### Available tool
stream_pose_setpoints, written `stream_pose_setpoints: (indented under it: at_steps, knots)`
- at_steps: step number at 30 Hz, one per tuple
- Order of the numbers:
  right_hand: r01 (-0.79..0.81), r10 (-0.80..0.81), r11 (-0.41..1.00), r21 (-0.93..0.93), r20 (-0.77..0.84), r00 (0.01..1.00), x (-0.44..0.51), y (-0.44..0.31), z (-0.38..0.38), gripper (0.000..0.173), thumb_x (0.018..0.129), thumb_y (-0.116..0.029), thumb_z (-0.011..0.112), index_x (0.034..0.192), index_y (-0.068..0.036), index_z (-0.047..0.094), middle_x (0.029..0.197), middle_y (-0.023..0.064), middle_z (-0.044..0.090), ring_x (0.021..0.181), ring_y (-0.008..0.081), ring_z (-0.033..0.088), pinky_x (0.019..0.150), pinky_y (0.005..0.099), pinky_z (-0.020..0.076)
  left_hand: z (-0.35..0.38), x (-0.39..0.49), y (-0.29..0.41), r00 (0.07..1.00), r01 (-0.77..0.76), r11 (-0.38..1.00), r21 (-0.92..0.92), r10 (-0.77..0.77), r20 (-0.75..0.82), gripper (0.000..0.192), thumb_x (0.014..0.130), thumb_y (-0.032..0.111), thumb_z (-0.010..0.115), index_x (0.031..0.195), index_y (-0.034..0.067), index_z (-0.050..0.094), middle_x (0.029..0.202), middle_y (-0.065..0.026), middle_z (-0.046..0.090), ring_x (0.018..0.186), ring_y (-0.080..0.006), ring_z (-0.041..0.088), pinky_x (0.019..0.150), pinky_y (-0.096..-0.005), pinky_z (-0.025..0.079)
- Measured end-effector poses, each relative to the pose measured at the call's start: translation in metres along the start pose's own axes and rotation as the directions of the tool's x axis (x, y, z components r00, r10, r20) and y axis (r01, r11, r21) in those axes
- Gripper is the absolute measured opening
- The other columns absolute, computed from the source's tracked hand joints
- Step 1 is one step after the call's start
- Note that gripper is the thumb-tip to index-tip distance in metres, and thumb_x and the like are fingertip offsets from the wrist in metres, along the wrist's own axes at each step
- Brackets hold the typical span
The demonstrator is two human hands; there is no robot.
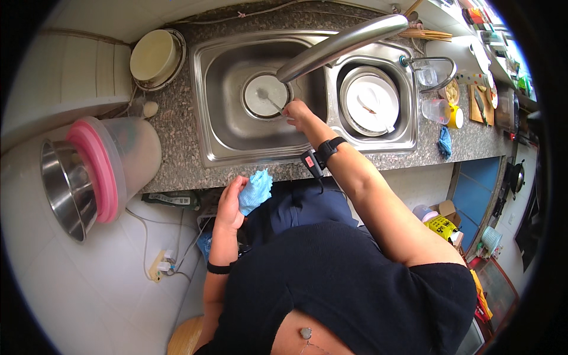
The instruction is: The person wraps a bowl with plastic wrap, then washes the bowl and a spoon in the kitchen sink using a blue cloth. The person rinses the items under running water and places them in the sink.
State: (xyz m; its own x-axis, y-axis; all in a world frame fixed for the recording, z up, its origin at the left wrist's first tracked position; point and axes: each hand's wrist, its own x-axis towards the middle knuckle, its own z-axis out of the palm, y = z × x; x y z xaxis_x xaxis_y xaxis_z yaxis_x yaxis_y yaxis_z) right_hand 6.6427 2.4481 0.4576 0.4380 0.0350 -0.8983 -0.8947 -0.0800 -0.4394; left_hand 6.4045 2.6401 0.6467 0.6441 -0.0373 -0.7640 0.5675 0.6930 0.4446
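Observation:
My left hand holds a light blue cloth just in front of the counter's edge. Over the large left sink basin, my right hand grips the handle of a metal spoon. The spoon's bowl lies over a round white dish near the basin's drain area. Above them reaches the thick metal faucet spout. In the smaller right basin, a white plate rests in a metal bowl, with a white spoon on it.
Stacked bowls stand left of the sink. A pink-rimmed container and a steel bowl lie nearer on that side. Right of the sink are a small curved tap, a clear cup, a yellow mug, another blue cloth and a knife on a cutting board.

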Motion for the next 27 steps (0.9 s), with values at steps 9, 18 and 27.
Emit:
stream_pose_setpoints:
  at_steps: [9,18,27]
  knots:
    - [0.01,-0.02,0.997,0.073,0.142,0.99,-0.009,-0.009,0.039,0.059,0.078,0.004,0.053,0.135,-0.012,0.047,0.121,0.0114,0.049,0.117,0.0282,0.047,0.11,0.0626,0.0337,-0.004,0.007,-0.001,0.999,0.038,0.998,0.057,-0.036,-0.04,0.039,0.104,0.038,0.051,0.107,0.001,0.061,0.103,-0.0119,0.069,0.095,-0.0196,0.068,0.088,-0.0351,0.054]
    - [-0.064,0.045,0.995,0.08,0.211,0.976,-0.034,-0.015,0.058,0.053,0.08,0.001,0.054,0.133,-0.009,0.051,0.127,0.0148,0.056,0.128,0.0322,0.049,0.107,0.058,0.0393,0.001,0.012,0.016,0.997,0.02,0.99,0.142,-0.031,0.072,0.04,0.104,0.038,0.049,0.109,0.001,0.061,0.103,-0.0118,0.07,0.095,-0.0186,0.068,0.088,-0.0337,0.054]
    - [0.563,-0.345,0.782,-0.269,0.565,0.75,-0.154,-0.062,-0.007,0.044,0.093,-0.016,0.057,0.137,-0.011,0.058,0.13,0.012,0.065,0.127,0.028,0.056,0.105,0.0537,0.0423,0.038,0.027,0.047,0.948,-0.15,0.866,0.477,-0.01,0.317,0.015,0.101,0.016,0.058,0.109,0.004,0.06,0.097,0.0026,0.062,0.09,-0.0044,0.055,0.083,-0.0227,0.045]
